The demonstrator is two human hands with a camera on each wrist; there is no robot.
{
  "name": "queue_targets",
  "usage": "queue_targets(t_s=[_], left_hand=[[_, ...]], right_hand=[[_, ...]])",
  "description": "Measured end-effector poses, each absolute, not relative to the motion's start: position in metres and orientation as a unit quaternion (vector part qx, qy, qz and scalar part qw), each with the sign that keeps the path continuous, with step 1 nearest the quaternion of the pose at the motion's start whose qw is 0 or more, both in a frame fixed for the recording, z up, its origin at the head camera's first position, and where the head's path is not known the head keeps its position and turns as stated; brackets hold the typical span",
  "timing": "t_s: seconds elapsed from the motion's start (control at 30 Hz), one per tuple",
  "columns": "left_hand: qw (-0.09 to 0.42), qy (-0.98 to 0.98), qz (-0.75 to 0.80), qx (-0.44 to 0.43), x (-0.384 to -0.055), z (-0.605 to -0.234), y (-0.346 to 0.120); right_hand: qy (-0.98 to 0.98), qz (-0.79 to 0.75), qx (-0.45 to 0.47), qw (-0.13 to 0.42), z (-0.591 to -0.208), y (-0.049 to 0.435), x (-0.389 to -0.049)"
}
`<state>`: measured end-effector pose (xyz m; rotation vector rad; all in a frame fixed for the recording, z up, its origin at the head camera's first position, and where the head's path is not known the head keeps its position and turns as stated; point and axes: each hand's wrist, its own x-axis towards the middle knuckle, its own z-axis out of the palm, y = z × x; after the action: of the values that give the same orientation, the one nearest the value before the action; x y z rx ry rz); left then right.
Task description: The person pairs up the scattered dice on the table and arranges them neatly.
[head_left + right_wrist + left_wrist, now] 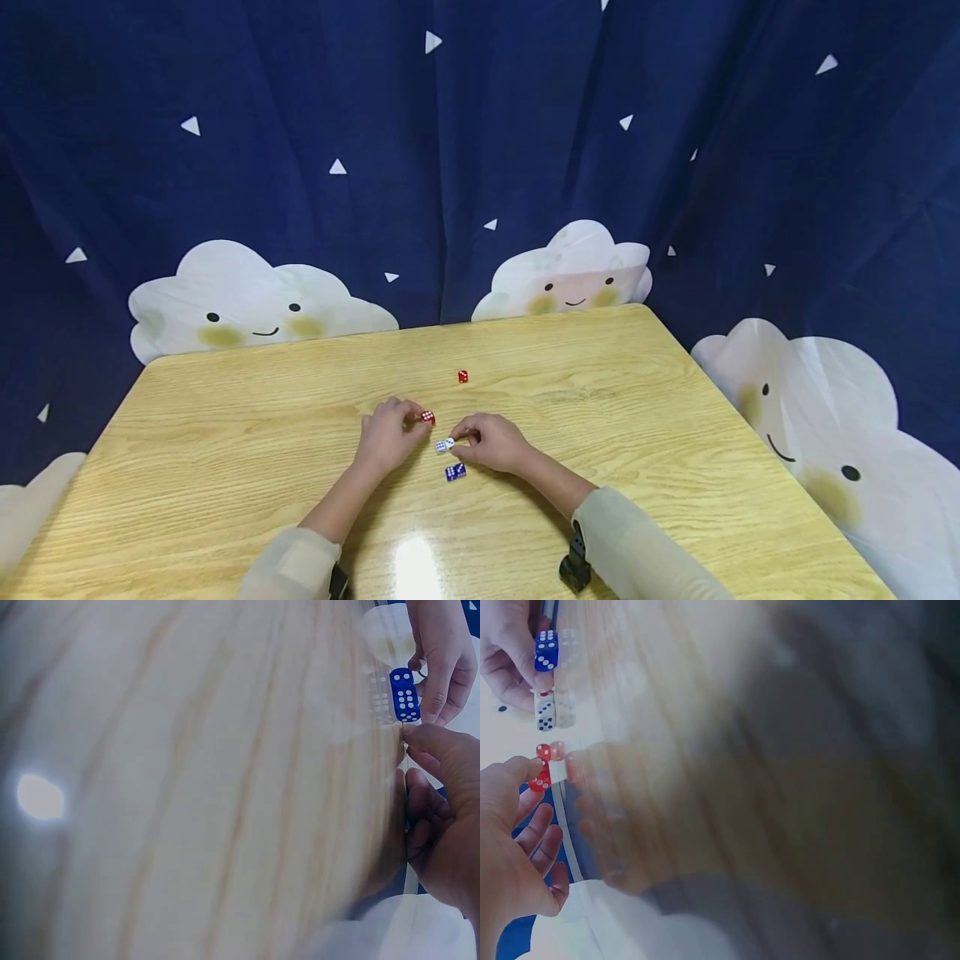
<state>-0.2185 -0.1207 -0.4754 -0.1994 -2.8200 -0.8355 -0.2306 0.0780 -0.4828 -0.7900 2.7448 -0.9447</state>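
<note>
My left hand pinches a red die with white pips between thumb and fingertips, close over the table. A pair of white dice sits side by side to the right and nearer me. At the right one of the pair, my right hand pinches with thumb and index finger. Two blue dice rest side by side just in front of the white pair. In the left wrist view, the left thumb partly covers the held red die. The right wrist view shows the blue dice beyond the right fingertips, the white ones hidden.
A second red die lies alone farther back on the wooden table. Behind the table hangs a dark blue curtain with white clouds and triangles. Light glares off the tabletop near its front.
</note>
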Motion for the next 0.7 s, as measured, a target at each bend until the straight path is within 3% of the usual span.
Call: queue_targets(t_s=[0.7], left_hand=[[0.081,-0.954,-0.276,-0.089,-0.2093,-0.472,-0.1163]], right_hand=[[0.909,-0.315,-0.263,0.071,-0.4818,0.0784,-0.2298]])
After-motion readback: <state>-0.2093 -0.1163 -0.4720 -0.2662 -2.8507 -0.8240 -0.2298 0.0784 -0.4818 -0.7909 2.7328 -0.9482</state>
